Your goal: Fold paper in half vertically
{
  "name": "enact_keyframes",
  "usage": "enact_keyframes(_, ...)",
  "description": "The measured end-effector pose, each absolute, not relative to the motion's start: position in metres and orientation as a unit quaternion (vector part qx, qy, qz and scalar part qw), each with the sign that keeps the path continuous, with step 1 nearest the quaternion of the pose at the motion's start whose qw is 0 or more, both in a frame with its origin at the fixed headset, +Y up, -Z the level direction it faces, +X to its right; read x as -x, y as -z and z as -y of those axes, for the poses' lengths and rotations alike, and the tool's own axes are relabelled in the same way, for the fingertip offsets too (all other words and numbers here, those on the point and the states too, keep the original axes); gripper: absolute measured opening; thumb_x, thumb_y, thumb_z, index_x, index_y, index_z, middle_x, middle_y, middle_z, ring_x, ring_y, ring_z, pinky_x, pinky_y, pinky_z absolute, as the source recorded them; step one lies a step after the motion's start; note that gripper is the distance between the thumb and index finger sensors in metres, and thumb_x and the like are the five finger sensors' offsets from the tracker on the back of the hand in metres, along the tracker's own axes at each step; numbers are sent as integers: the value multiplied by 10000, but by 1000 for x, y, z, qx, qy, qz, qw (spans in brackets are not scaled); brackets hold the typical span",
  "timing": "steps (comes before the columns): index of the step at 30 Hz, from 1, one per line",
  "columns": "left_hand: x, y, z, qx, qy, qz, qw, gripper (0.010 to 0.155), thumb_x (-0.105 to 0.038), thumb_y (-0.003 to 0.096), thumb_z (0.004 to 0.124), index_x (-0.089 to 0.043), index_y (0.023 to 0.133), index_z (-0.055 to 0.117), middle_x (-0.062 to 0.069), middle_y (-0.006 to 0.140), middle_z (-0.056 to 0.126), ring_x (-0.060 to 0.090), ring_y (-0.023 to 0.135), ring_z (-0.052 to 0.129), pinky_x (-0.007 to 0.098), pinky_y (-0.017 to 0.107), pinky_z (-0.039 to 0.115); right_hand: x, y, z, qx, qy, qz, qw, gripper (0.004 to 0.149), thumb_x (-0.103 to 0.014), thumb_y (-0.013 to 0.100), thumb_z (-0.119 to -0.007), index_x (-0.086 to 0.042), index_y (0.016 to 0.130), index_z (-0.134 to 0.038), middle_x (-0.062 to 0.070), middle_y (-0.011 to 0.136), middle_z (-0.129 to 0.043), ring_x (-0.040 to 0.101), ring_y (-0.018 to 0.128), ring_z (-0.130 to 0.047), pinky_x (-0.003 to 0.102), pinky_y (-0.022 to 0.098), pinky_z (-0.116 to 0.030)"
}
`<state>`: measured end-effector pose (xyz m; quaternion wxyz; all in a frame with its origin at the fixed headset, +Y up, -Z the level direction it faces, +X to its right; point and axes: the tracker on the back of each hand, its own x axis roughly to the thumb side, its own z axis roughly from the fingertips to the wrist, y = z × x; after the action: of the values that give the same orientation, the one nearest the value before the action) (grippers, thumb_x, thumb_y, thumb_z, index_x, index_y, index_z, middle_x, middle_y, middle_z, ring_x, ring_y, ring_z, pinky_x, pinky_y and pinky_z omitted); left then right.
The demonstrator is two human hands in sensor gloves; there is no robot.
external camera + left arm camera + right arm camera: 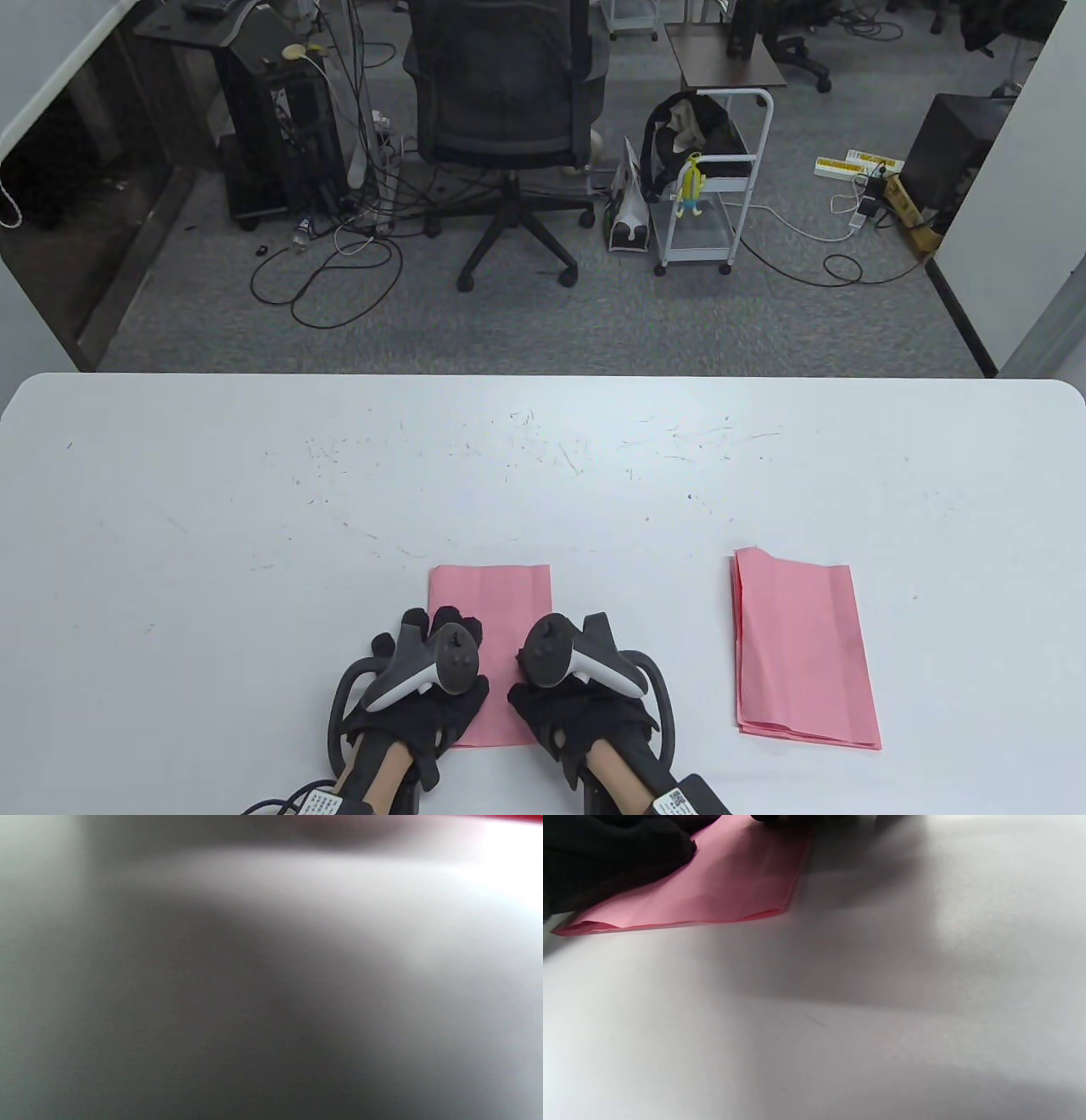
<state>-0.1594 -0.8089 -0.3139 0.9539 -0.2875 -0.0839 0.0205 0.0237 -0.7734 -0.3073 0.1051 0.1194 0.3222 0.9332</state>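
Table view: pink paper point(490, 594), already folded to a narrow upright rectangle, lies flat on white table point(254, 509) near its front edge, a bit left of centre. Both gloved hands sit on its lower half. Left hand point(420, 692) is palm-down on the sheet's lower left w/ fingers reaching up over the paper; right hand point(581, 696) is palm-down on the lower right, next to the left, the two close but apart. Trackers on the backs hide most fingers, so can't tell exactly how far they spread; neither hand looks to be pinching or lifting anything, just pressing flat. Well to the right, separate, a stack of pink sheets point(802, 649) lies on the table, untouched.

Left wrist view: nearly all blur, grey tabletop, a thin red-pink streak point(509, 817) at top right edge. Hand not visible here.

Right wrist view: low angle across table; paper point(734, 887) at upper left w/ its two layers showing slightly parted along the near edge. Black gloved fingers point(619, 853) rest on top of it at the upper left corner.
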Motion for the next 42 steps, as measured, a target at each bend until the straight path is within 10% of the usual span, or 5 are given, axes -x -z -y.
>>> enact_keyframes(18,159,313,809,288,-22,82,954,762,-626,537,388,-342,1140,20,-12,1219,-58,408,1106,-32,686,771,116,-15,388,781,-31,-931,-341,126,636,-520,511,-612,-300,1073,-410,-25,1165,-310,261,1087,-306,548,781,-355)
enact_keyframes(42,159,314,809,291,-22,82,953,761,-627,536,388,-346,1137,13,-12,1217,-62,408,1103,-37,687,769,113,-28,361,760,-94,-934,-303,166,642,-509,510,-616,-248,1072,-448,48,1158,-379,334,1068,-377,559,764,-419)
